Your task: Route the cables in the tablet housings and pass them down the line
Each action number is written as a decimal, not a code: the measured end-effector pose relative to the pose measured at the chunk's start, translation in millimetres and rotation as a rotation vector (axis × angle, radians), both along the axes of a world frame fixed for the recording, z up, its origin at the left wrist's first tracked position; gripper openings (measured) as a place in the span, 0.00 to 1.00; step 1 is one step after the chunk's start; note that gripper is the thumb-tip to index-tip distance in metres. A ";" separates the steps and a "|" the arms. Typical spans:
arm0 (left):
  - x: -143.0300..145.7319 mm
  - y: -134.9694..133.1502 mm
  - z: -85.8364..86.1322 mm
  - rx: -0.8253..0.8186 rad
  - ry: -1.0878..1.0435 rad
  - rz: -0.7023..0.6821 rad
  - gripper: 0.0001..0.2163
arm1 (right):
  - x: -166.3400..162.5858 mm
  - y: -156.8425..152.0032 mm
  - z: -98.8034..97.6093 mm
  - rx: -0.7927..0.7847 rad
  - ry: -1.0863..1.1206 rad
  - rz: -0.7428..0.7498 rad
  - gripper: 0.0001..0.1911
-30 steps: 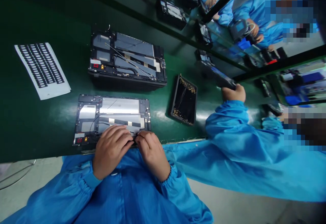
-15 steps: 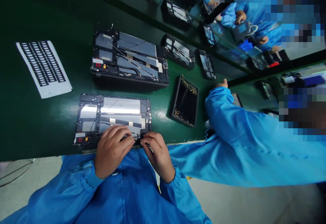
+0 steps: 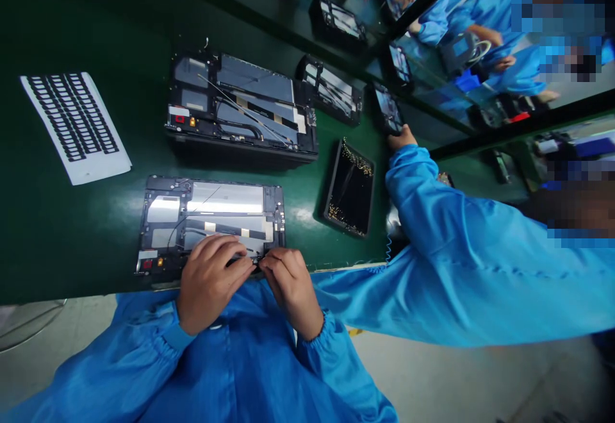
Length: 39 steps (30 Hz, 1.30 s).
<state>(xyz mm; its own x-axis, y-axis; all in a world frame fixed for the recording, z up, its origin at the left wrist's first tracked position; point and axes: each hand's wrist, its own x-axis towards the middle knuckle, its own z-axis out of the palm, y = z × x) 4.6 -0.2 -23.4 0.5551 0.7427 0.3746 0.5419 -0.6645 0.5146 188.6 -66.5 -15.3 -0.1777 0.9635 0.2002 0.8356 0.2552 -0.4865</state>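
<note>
An opened tablet [image 3: 225, 199] lies flat on the green bench in front of me, its silvery battery, black cables and flex strips showing. My left hand [image 3: 211, 282] rests over its lower edge, thumb and fingertips drawn together near the lower right corner. Right beside it, my right hand [image 3: 289, 287] pinches at that same corner, its fingertips almost meeting the left ones. Whatever lies between the fingertips is too small and covered to make out. A thin black wire [image 3: 175, 229] curves across the tablet to the left of my hands.
Behind the tablet stands a stack of opened tablets [image 3: 240, 106]. A sheet of black-and-white stickers [image 3: 74, 128] lies left. To the right sits a black tray [image 3: 350, 189] with tiny gold screws. A co-worker's blue sleeve [image 3: 418, 186] reaches over the bench toward more tablets [image 3: 331, 90].
My right hand has closed in slightly toward the left one at the tablet's corner. The co-worker's hand has reached farther back, to a tablet. My view has shifted a little.
</note>
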 end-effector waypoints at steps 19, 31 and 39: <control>-0.5 -0.7 -1.1 0.018 -0.021 0.017 0.05 | -2.5 -8.0 -14.5 0.113 -0.045 -0.034 0.10; 0.5 -1.9 -2.0 0.028 -0.033 0.027 0.05 | -2.1 -11.4 -22.3 0.151 -0.013 -0.051 0.11; 0.0 -1.7 -0.9 0.026 -0.020 0.026 0.05 | -9.8 -9.1 -11.3 0.070 0.029 -0.106 0.12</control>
